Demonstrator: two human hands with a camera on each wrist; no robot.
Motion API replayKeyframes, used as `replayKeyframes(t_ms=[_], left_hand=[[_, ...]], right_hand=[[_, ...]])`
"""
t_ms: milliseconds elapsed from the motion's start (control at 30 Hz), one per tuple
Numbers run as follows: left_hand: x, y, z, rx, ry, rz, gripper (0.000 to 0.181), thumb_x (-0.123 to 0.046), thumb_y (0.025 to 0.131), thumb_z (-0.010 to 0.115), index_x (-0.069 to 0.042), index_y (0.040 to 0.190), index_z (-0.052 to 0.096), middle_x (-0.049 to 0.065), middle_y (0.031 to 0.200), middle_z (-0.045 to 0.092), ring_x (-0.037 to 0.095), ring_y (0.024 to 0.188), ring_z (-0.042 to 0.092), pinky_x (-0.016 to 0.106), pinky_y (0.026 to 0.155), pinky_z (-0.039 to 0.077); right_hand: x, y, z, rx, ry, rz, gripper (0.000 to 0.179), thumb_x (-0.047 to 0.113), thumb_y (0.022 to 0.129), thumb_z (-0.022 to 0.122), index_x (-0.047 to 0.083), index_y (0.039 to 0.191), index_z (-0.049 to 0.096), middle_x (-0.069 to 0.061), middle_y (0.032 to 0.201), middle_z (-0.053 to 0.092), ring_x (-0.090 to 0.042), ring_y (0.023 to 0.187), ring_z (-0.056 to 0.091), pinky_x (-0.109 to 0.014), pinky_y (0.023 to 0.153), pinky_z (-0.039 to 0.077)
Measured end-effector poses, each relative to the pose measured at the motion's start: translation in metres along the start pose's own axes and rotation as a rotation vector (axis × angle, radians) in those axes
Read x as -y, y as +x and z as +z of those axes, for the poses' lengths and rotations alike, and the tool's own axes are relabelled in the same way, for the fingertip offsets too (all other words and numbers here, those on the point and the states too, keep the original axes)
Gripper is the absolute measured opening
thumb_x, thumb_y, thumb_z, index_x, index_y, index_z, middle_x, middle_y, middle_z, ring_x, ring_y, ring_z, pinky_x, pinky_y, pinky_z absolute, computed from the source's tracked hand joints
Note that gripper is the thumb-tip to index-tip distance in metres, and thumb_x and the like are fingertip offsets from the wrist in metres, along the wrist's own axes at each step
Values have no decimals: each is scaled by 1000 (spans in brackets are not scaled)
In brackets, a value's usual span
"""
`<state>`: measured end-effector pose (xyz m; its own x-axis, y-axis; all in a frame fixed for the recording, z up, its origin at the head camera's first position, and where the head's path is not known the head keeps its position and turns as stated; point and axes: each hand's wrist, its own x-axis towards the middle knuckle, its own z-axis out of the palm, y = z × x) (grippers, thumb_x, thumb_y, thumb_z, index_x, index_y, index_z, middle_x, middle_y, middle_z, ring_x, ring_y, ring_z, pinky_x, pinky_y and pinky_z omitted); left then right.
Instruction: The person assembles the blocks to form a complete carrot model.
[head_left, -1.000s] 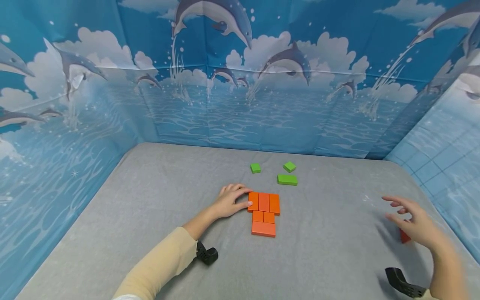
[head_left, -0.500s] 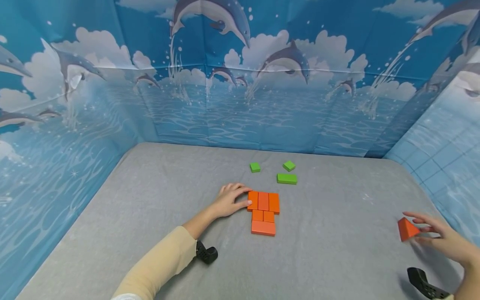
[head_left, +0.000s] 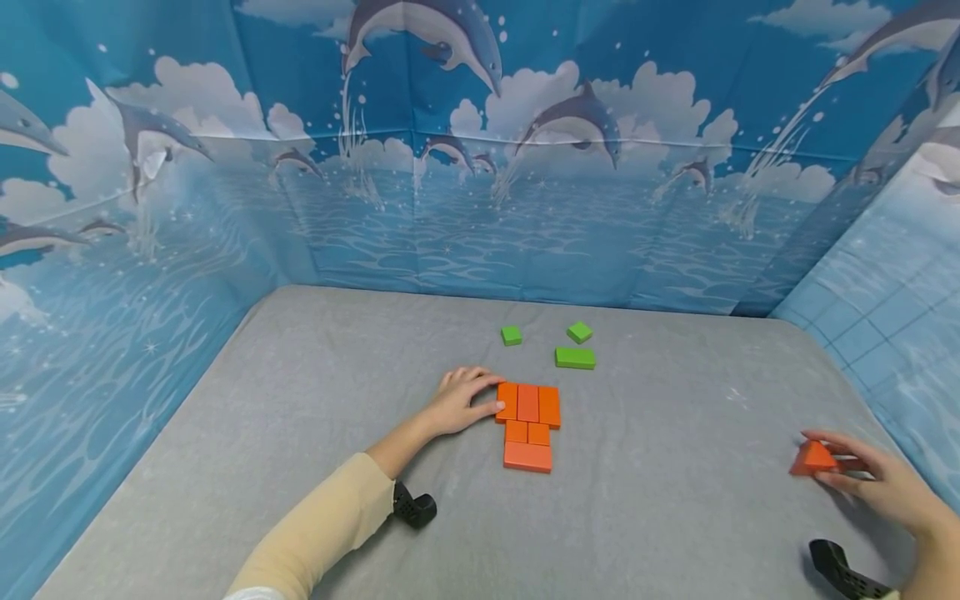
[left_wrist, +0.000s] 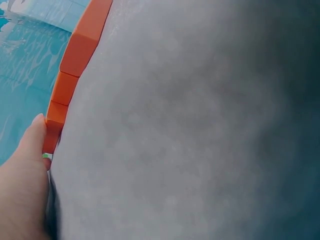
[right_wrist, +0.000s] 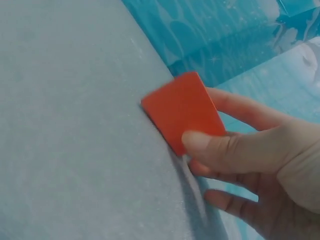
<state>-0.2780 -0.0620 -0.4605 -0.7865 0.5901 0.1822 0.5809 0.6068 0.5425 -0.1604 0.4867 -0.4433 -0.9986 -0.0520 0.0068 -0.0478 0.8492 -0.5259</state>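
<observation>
Flat orange blocks (head_left: 528,405) lie pushed together on the grey cloth: three side by side at the far end, two small ones below, then a crosswise block (head_left: 527,456). My left hand (head_left: 459,403) rests at the left side of this group, with thumb and index fingertips touching the leftmost block (head_left: 507,400). In the left wrist view the thumb (left_wrist: 36,135) lies against the end of the orange row. Far to the right, my right hand (head_left: 873,479) pinches an orange triangular block (right_wrist: 182,110) between thumb and fingers, close over the cloth.
Beyond the orange group lie a green rectangular block (head_left: 575,358) and two small green blocks, one (head_left: 512,336) at left and one (head_left: 580,332) at right. A dolphin-print sheet (head_left: 480,225) walls the grey cloth surface (head_left: 660,467) at back and sides.
My right hand has reached farther right to the orange triangular block, taken hold of it between thumb and fingers, and tilted it. The left hand stays at the orange group.
</observation>
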Motion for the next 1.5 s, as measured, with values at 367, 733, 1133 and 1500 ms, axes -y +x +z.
replayKeyframes(t_ms=[367,733,1133,1500], left_hand=[[1,-1,1,0,-2,-7,42,-38,91,53,-19,129,53,4,129,47,25,120,37,46,100,22],[1,0,1,7,4,-15,43,-39,91,53,-20,129,52,4,130,47,25,121,36,46,100,22],[-1,1,0,3,-1,-13,42,-38,91,54,-19,129,52,5,129,47,25,119,37,45,99,22],[0,2,1,-4,9,-19,42,-38,91,54,-20,129,52,4,128,48,24,118,38,44,99,23]], right_hand=[[17,11,5,-90,-102,89,53,30,79,72,-8,111,54,-25,98,56,-8,71,49,-25,51,40],[107,36,11,-150,-37,-126,43,21,75,76,1,107,56,-12,87,57,3,65,42,-24,48,35],[208,49,68,-99,125,-306,39,16,70,79,2,101,60,-8,82,57,-6,64,47,-23,51,38],[266,32,123,33,84,-365,32,26,68,80,18,93,61,5,72,52,-2,53,41,-21,47,37]])
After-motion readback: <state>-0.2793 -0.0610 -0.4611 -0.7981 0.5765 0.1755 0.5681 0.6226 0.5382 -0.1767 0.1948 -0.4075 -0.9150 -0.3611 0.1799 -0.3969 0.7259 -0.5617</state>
